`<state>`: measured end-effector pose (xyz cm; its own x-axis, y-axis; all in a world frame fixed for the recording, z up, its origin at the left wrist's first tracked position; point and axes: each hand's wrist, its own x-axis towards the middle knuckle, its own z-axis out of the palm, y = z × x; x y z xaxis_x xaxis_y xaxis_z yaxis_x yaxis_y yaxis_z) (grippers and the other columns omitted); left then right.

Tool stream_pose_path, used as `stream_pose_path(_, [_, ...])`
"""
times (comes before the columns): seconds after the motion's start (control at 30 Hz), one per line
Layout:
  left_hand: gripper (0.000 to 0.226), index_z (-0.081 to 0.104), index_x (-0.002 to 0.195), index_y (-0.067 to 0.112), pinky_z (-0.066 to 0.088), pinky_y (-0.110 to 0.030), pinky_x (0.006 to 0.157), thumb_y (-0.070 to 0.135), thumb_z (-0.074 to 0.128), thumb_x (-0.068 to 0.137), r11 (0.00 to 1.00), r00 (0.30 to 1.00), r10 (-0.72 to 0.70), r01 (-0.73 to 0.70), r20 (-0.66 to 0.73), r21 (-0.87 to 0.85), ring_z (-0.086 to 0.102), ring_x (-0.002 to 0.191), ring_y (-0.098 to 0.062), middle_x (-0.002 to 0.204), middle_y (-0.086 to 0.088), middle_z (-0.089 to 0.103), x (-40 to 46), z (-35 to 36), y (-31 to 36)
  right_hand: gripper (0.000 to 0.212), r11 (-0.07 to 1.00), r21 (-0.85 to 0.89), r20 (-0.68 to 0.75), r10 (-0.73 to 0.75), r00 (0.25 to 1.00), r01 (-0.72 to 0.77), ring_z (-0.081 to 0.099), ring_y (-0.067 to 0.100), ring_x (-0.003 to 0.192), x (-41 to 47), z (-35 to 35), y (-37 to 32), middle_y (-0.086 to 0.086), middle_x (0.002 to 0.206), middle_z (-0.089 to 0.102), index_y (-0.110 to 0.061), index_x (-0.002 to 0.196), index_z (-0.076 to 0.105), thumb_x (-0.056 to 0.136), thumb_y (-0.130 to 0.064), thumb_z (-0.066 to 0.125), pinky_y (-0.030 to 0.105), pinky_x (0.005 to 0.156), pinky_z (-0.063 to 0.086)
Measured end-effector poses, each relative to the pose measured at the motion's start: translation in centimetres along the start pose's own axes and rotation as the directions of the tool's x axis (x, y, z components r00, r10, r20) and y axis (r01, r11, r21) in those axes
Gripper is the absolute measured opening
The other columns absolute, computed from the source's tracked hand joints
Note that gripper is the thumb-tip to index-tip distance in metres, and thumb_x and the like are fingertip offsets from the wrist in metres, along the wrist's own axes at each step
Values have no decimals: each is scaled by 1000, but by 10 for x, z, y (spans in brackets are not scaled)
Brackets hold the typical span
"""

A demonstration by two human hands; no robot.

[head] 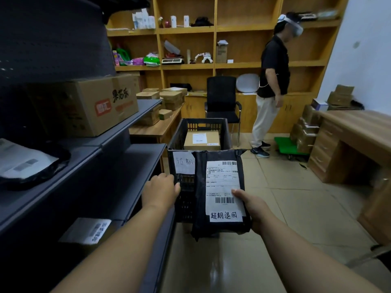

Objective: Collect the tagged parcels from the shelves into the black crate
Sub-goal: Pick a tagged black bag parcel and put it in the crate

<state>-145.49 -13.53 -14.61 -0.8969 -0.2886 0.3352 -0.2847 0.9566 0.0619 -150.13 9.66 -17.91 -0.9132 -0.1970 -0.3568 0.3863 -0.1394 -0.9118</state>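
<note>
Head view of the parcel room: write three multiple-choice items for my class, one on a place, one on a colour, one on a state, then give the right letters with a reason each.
1. Where is the brown cardboard box with a white label?
A. inside the black crate
B. on the chair seat
C. on the floor tiles

2. What colour is the wrapping of the parcel in the right hand?
A. yellow
B. black
C. green

3. What is the left hand doing?
A. hanging idle
B. holding a pen
C. gripping the crate's near wall

Answers: 1 A, the box sits between the crate's walls. 2 B, black plastic surrounds its white label. 3 C, its fingers curl onto the crate's near wall.
</note>
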Motion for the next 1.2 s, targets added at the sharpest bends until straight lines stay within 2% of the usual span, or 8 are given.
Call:
stream_pose_path(0.17, [30,62,98,15,40,-34,71,38,43,93,1000,1000,11,-11,-9,6,58,93,-25,100,-4,61,61,13,-17,21,999,26,-6,-30,1000,30,68,25,48,52,25,-25,11,63,73,-2,86,64,84,-23,67,26,38,50])
stream_pose_path(0.4, [32,62,100,14,43,-34,75,38,42,94,999,1000,9,-9,-3,-34,58,92,-25,101,-5,62,120,35,-23,22,999,43,-2,-32,999,32,68,26,49,114,48,-51,14,70,72,-2,87,65,83,-24,68,27,39,50])
stream_pose_path(0.63, [32,62,95,12,42,-34,70,37,42,93,991,998,-47,43,-28,-128,58,89,-27,97,-6,61,189,53,-18,26,999,36,-11,-37,999,37,70,29,61,191,63,-82,18,85,72,-4,90,66,78,-27,73,33,49,56])
stream_pose_path(0.77, [33,62,92,12,41,-34,67,38,43,94,988,997,-62,56,-43,-147,59,89,-28,93,-7,61,239,63,-15,26,998,33,-8,-55,998,55,70,30,69,246,69,-102,18,87,73,-4,88,66,77,-26,74,39,63,58])
stream_pose_path(0.9, [33,63,98,12,43,-34,68,39,43,94,977,995,-89,77,-49,-199,58,88,-27,94,-7,61,295,77,-4,29,999,10,-3,-35,999,35,69,33,73,304,73,-125,19,86,72,-3,86,67,77,-29,74,48,74,58])
stream_pose_path(1.03, [34,64,99,13,49,-37,72,39,43,94,954,990,-141,131,-19,-270,58,89,-25,97,-6,62,355,96,10,29,1000,-15,-7,-28,1000,28,69,28,54,365,71,-150,13,67,73,-4,83,67,75,-31,75,32,46,54])
stream_pose_path(1.2, [34,63,98,14,47,-34,67,40,42,94,930,981,-192,190,24,-315,58,84,-24,94,-5,63,420,125,25,36,999,-44,1,-8,1000,8,70,32,66,436,70,-176,19,84,73,-2,88,67,73,-33,76,38,58,57])
